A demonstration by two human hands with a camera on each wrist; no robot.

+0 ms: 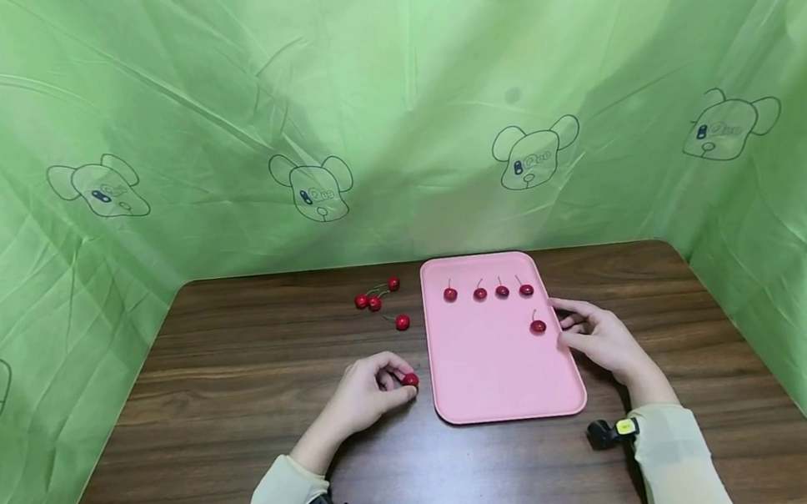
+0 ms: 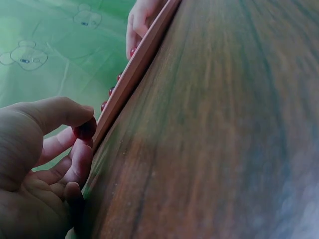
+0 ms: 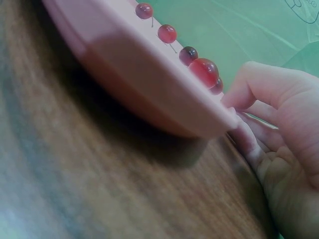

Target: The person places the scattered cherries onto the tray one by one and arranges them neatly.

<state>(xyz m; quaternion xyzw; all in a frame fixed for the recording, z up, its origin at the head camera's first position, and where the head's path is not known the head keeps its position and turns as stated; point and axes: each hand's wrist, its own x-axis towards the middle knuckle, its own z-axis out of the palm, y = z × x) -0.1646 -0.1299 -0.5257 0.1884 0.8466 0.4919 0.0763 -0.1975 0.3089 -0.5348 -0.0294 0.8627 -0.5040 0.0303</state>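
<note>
Nearest the person, the counter [image 1: 189,413] shows bare wood in front of the tray [image 1: 494,375], between the two sleeves. The tray is the landmark: a pink, shallow, round-cornered one lying flat a little right of the counter's middle, its near edge well back from the counter's front edge. Just left of the tray's near-left side the left hand [image 1: 368,395] rests on the wood, fingers curled, thumb and forefinger pinching a cherry [image 1: 410,380] that sits close beside the tray's left rim; the left wrist view shows the same pinch [image 2: 84,129] right by the rim [image 2: 134,74]. At the tray's right rim, about halfway up, the right hand [image 1: 599,337] lies with fingers loosely bent and fingertips touching the edge; the right wrist view shows the fingers [image 3: 244,134] against the rim's outer side [image 3: 149,74], holding nothing else. Inside the tray, the near half is bare pink; one lone cherry [image 1: 537,325] lies close to the right rim, just beside the right fingertips. Farther in, a row of four cherries [image 1: 487,292] runs across the tray's far end, evenly spaced, stems up. Left of the tray's far-left corner, on the wood, a single cherry [image 1: 402,322] lies apart, and beyond it a loose cluster [image 1: 374,296] of three. Open wood spreads left of the tray to the counter's left edge; right of the tray the strip is narrower. A green curtain [image 1: 387,119] closes the counter's far and side edges.
</note>
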